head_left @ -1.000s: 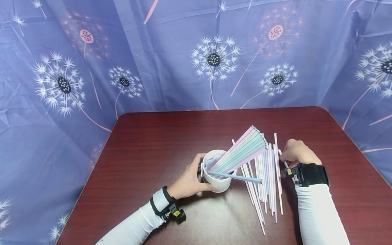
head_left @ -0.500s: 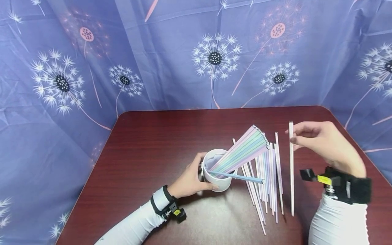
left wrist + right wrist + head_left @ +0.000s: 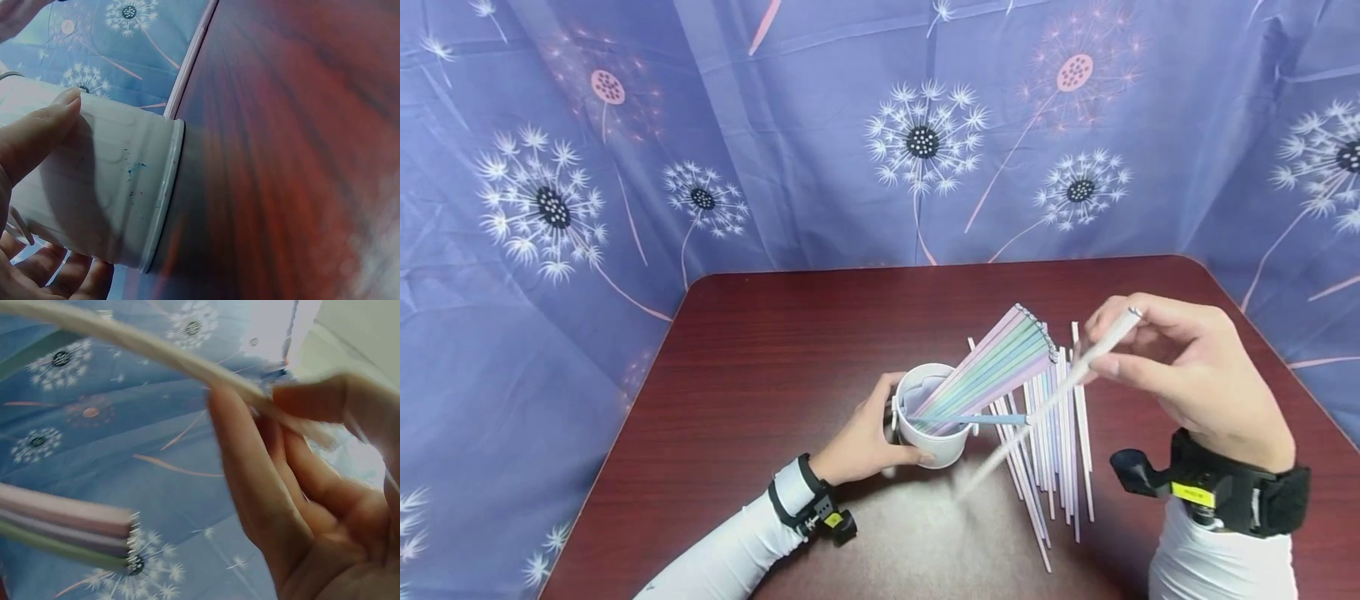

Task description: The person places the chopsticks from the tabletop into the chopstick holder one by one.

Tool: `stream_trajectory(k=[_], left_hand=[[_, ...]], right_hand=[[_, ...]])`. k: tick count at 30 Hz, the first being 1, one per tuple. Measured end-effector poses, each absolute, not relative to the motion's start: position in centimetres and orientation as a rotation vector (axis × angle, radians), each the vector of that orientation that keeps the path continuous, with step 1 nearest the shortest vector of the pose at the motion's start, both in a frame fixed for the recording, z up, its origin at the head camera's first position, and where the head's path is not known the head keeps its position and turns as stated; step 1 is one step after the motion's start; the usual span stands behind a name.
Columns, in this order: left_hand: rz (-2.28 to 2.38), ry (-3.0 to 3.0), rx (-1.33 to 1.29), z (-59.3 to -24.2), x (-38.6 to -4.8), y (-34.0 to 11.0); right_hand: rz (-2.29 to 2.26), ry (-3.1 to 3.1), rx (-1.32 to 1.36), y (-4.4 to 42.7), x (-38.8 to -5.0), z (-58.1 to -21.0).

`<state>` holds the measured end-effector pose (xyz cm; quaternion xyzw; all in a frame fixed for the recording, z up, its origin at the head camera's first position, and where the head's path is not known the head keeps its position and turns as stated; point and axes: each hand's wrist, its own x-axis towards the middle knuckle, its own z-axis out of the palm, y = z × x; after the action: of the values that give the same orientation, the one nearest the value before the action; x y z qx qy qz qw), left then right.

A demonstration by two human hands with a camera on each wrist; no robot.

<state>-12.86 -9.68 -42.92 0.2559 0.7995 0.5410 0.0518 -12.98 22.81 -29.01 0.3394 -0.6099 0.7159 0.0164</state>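
Observation:
My left hand (image 3: 872, 442) grips a small white bucket (image 3: 936, 450) on the table, thumb on its near side and fingers round the far side. In the left wrist view, the bucket (image 3: 94, 169) shows small blue marks. A fan of pastel straws (image 3: 992, 367) leans rightward out of it, and one blue straw (image 3: 1000, 420) lies lower across the rim. Right of the bucket, my right hand (image 3: 1202, 358) pinches a whitish straw (image 3: 1052, 400) near its upper end. That straw slants down to the left, its lower end blurred, above the loose straws.
Several loose white and pastel straws (image 3: 1063, 450) lie side by side on the dark red table (image 3: 790, 333), right of the bucket. A blue dandelion-print cloth (image 3: 820, 150) hangs behind the table and along its sides.
My right hand has lifted the whitish straw off the table and tilted it, its lower end swinging left toward the bucket. The blue straw's outer end has shifted up. My left hand stays put.

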Motion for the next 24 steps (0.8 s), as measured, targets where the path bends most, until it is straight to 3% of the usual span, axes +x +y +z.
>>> stream_trajectory(k=[11,18,24], left_hand=[[1.64,2.441,0.743,-46.5,-14.3,-9.9],[1.663,2.412,0.732,-44.4,-13.4,-9.6],[1.658,2.425,0.735,-43.4,-12.8,-9.6]], right_hand=[[2.337,-1.578,0.729,20.4,-13.9,-29.0],[2.076,-1.759,0.622,19.6,-12.8,-28.6],[1.562,-2.127,0.692,17.0,-12.3,-29.3]])
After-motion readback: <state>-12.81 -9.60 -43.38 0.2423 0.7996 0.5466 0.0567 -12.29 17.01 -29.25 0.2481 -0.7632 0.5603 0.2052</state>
